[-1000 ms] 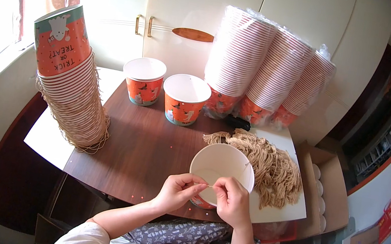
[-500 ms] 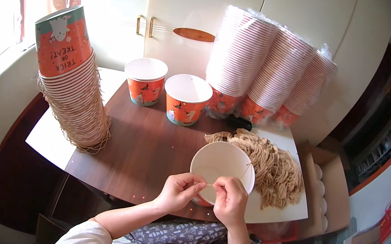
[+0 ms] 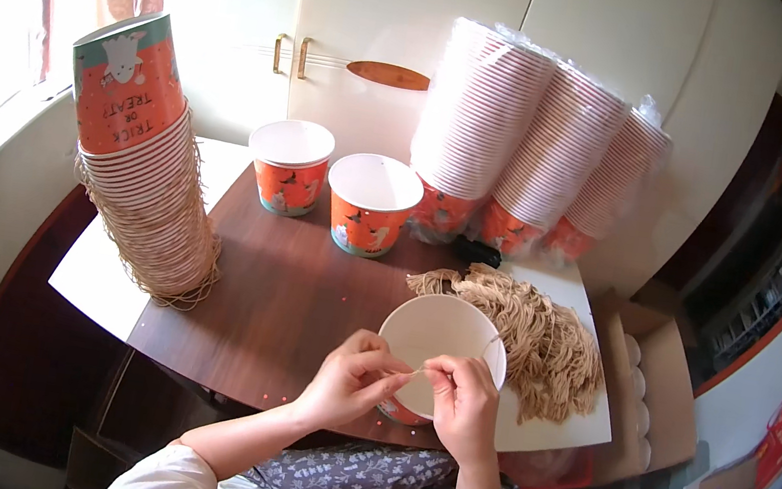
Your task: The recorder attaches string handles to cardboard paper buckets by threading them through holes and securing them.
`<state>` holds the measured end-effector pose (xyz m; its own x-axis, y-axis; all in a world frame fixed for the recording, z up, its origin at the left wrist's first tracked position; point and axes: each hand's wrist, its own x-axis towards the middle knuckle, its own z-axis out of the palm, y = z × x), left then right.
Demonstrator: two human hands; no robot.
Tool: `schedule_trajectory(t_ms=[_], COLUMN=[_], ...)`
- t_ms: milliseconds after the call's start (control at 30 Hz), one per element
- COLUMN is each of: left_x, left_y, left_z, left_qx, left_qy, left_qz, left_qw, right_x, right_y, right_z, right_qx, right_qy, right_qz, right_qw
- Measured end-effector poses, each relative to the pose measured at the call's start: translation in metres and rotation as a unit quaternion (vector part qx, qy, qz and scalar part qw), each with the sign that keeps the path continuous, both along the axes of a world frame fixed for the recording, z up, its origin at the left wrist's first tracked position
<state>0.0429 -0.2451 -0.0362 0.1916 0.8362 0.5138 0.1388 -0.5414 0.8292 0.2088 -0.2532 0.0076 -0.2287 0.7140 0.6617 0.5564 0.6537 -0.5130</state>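
Left hand (image 3: 349, 382) arches higher, seemingly pinching string (image 3: 421, 370).

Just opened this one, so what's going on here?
A person's left hand and right hand pinch a thin tan cord above the open mouth of an orange paper bucket. A bundle of tan cords lies to its right. Two more paper buckets stand upright farther back, a stack of upside-down buckets stands at left, and plastic-wrapped bucket stacks stand behind.
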Motion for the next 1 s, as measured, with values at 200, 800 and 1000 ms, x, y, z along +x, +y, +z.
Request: schedule_trajectory(t_ms=[200, 800, 1000], left_x=[-0.009, -0.004, -0.019], left_y=[0.002, 0.019, 0.024], left_z=[0.039, 0.057, 0.052], left_qx=[0.045, 0.152, 0.077], left_qy=[0.078, 0.158, 0.174], left_qz=[0.001, -0.060, -0.105], left_qw=[0.996, 0.974, 0.976], right_x=[0.002, -0.002, 0.002], right_y=[-0.002, 0.002, 0.006], right_z=[0.001, -0.001, -0.001], right_qx=[-0.026, 0.161, 0.156], right_qy=[0.041, 0.040, 0.045], right_qz=[-0.009, -0.063, -0.087], right_qw=[0.999, 0.984, 0.983])
